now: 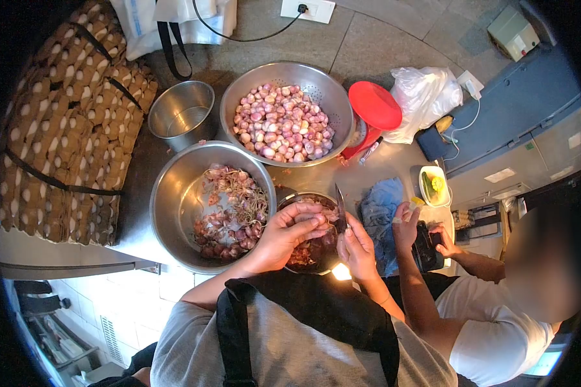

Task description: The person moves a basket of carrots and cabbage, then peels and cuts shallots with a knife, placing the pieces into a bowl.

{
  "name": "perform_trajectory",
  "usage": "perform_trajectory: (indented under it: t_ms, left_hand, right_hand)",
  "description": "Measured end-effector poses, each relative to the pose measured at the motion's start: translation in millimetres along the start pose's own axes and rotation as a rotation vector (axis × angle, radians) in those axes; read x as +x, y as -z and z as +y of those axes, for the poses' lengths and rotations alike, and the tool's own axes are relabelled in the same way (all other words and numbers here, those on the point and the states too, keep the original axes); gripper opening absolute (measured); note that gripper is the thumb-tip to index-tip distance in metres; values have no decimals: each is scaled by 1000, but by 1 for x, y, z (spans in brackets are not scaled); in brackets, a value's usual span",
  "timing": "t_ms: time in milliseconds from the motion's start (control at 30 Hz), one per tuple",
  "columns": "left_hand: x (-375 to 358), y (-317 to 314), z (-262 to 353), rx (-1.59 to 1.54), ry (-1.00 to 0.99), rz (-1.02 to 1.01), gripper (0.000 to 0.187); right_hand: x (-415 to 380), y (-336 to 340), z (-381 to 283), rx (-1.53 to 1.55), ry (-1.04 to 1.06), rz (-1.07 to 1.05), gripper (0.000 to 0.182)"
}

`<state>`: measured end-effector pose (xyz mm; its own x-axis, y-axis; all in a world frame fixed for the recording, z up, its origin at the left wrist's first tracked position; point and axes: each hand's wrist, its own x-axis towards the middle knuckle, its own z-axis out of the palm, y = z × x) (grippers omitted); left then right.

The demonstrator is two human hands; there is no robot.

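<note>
Gripping a small knife (341, 209) in the right hand (357, 248), with fingers folded well in around the handle and with the blade pointing away from the body, toward the colander (329, 103). Bent close to that blade in the left hand (297, 232), with fingers nearly together and with thumb tip brought up to the forefinger, leaving scarcely a gap. Cannot tell of anything pinched between those tips, too small and crowded to make out.

Working directly above a round pot (331, 263), with reddish-brown skins (301, 257) inside. Just left of the pot, in a wide steel bowl (174, 200), heaped to one side: darker shallots (229, 248), with dry stalks and loose papery bits among them. Beyond, in the colander: many pale pink shallots (281, 122), well past the reach of either hand's fingertips.

Set left of the colander, a smaller steel bowl (182, 116); set right, a red dish (375, 105) and a white plastic bag (426, 100). Lying right of the pot, a crumpled blue cloth (379, 216). Near the cloth, belonging to a co-worker in a white shirt, two more hands (405, 227), with one raised and one beside a black object (425, 248)
</note>
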<state>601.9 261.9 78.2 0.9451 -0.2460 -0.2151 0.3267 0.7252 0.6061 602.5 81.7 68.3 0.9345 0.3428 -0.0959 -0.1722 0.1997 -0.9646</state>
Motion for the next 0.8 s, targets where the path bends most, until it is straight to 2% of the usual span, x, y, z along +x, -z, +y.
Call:
perform_trajectory:
  t_ms: [200,267,400,533,600,633,700,767,800]
  left_hand:
    - [-1,3,0,84,-83,50,22]
    - [-3,-1,5,168,-98,69,25]
    - [-2,-1,3,267,-192,69,33]
    - [-1,6,-2,265,-214,25,36]
    - [-1,8,-4,253,-220,28,36]
    - [-1,8,-4,254,-224,30,36]
    - [-1,8,-5,256,-232,32,35]
    - [-1,5,-3,289,-225,25,35]
    - [-1,4,-2,306,-221,22,35]
  right_hand:
    - [-3,-9,-5,-84,24,58,44]
    - [4,-2,13,-281,218,-43,45]
    - [-12,3,7,-167,-75,-161,46]
    - [-9,-4,3,-371,80,-183,45]
    - [-4,-4,3,-524,242,-186,45]
    - [2,-2,10,-599,396,-186,44]
    - [2,-3,9,-536,354,-170,44]
    - [-10,-7,-3,-258,-33,-135,44]
    - [-10,-6,0,-189,-12,-152,44]
